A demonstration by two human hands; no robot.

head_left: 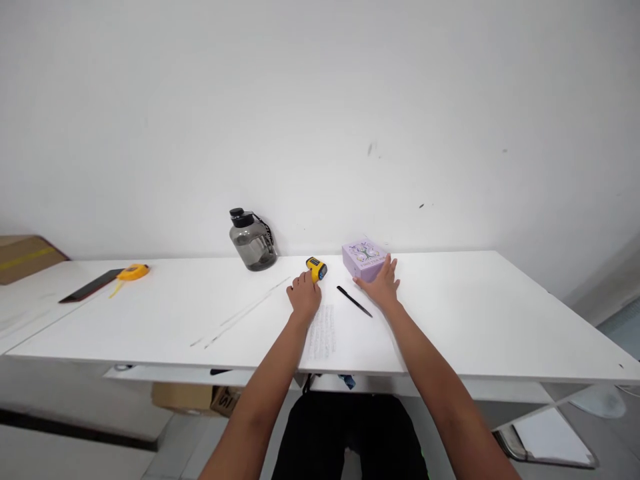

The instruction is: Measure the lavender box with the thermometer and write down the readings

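My left hand (305, 295) is closed on the lower end of a small yellow-and-black handheld device (315, 265), which rests on the white table; its exact kind I cannot make out. With thumb at the near side and fingers along the right edge, my right hand (383, 285) grips a purple box (365, 256) that has a printed picture and lettering on its lid. Between the hands lies a black pen (354, 301). Partly under my left wrist is a sheet of paper (321, 333) covered with handwriting.
Behind and left stands a grey translucent jug (253, 243) with a black cap, close to the wall. Further left, a yellow tape measure (133, 272) lies by a dark flat strip (93, 285). A cardboard box (27, 259) is at the far left; another carton (183, 396) sits below the table (500, 320).
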